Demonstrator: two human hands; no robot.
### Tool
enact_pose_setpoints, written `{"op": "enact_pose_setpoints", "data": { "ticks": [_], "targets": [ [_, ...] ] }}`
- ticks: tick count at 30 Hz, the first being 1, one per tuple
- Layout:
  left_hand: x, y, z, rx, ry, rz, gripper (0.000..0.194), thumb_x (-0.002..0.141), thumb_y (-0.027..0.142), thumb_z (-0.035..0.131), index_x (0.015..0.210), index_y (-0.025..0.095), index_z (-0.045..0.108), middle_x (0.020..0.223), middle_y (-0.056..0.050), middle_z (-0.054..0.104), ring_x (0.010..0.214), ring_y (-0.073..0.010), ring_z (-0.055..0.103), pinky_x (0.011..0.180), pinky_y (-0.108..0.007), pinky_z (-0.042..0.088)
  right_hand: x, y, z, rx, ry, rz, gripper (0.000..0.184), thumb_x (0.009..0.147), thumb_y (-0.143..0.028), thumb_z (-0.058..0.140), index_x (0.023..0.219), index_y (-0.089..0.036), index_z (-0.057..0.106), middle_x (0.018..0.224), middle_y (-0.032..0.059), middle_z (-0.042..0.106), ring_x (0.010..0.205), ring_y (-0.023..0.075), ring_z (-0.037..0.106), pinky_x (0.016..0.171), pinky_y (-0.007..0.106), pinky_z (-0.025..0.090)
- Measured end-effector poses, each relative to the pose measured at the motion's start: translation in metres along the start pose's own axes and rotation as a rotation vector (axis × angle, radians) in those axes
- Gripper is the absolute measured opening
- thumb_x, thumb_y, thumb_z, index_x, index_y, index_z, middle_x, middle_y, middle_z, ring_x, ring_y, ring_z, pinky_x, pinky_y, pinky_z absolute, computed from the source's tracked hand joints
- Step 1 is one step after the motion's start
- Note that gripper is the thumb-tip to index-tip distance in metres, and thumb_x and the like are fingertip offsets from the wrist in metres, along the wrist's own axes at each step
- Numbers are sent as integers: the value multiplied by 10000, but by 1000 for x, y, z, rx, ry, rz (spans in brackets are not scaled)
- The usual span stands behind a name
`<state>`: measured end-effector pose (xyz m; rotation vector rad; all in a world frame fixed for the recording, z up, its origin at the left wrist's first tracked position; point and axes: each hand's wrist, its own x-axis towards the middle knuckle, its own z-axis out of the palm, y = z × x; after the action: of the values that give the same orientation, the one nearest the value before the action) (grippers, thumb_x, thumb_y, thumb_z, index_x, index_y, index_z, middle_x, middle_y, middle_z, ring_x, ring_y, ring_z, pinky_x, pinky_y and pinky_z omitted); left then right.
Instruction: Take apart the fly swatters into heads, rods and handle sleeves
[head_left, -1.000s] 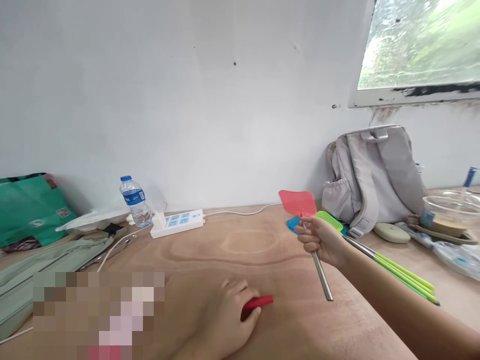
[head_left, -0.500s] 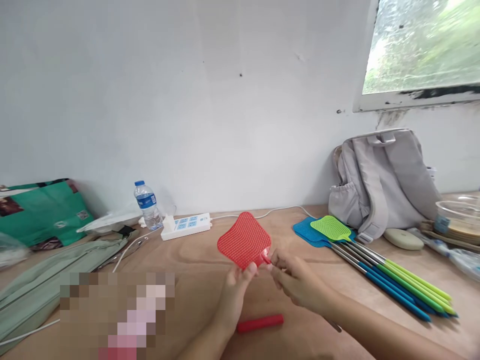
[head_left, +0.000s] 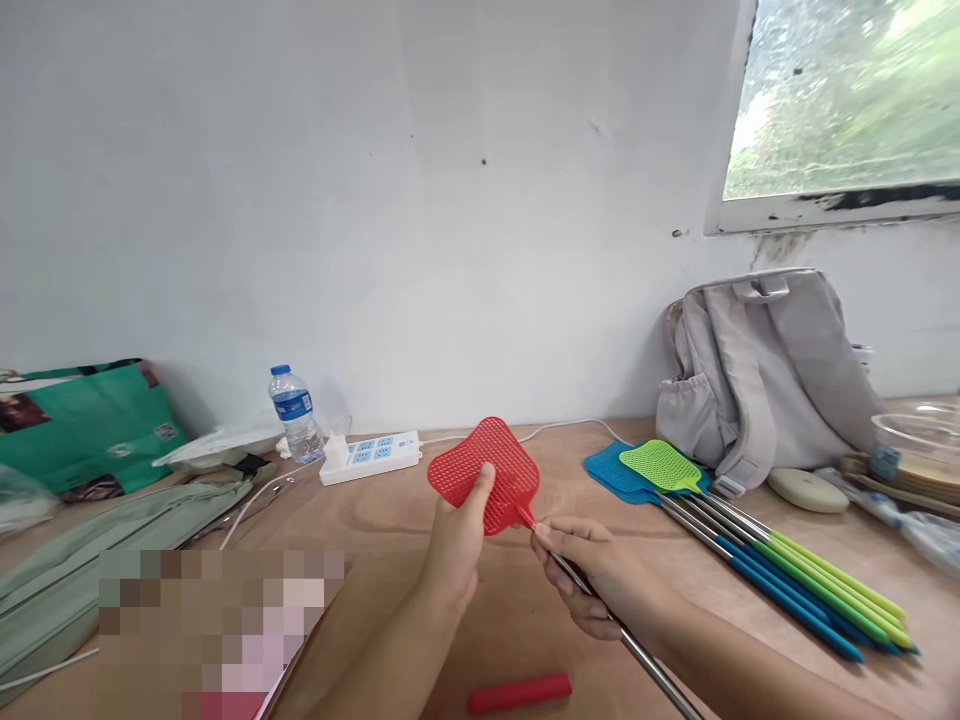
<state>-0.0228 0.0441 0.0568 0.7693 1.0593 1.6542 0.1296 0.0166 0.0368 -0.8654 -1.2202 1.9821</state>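
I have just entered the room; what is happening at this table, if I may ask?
A person's left hand holds a red swatter head, while the right hand grips a metal rod just below the head's narrow neck. A red tube lies separately on the table, nearer the person. On the right, blue and green swatters lie together in front of a grey backpack.

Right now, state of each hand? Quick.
Left hand: closed, gripping the red mesh head, thumb on its near face.
Right hand: closed, holding the metal rod near the head's neck.
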Motion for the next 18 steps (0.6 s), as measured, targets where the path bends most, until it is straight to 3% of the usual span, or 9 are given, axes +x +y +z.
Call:
{"op": "enact_pose_setpoints", "data": {
  "ticks": [1,2,5,6,8,13,18],
  "targets": [
    [9,9,-8,-51,45,-10,220,697,319,662,769,122,598,653,-22,644,519,-117,580,597,-270,487,-1,6,-3,43,-3,63,267,752,-418,524,651,-187,439,443,-97,392,241,4,200,230,132,96],
    [20,20,-18,-129,162,11,173,732,294,615,698,133,562,549,9,599,409,-90,511,528,-265,479,-1,12,-7,77,3,132,252,769,-405,501,659,-186,442,441,-97,382,242,3,193,235,134,84],
    [51,56,-57,-167,331,213,136,778,270,529,680,186,486,488,82,531,364,-57,445,516,-238,486,1,33,-17,103,93,268,238,830,-384,408,686,-195,431,456,-88,385,243,11,211,250,141,62],
    [58,65,-68,-121,314,240,135,748,257,552,661,186,476,479,81,525,360,-59,434,499,-237,484,2,37,-20,97,130,260,237,848,-383,377,703,-202,428,466,-86,395,244,14,220,255,143,59],
    [68,74,-84,15,256,151,119,689,189,559,621,178,462,454,75,503,356,-52,412,462,-209,462,6,40,-24,94,174,192,227,867,-385,343,741,-214,424,487,-85,410,248,13,215,272,141,51],
    [75,47,-89,240,151,-69,111,573,90,527,532,157,450,428,40,478,365,-63,420,432,-216,442,9,32,-31,119,128,56,145,793,-357,482,889,-259,433,617,-88,456,295,-7,176,314,142,26],
    [82,8,-97,486,127,-133,84,557,111,509,603,158,458,509,10,506,412,-98,465,467,-261,444,7,32,-40,69,192,-24,410,702,-298,540,1080,-344,388,632,-96,412,333,3,182,340,146,21]
  ]
}}
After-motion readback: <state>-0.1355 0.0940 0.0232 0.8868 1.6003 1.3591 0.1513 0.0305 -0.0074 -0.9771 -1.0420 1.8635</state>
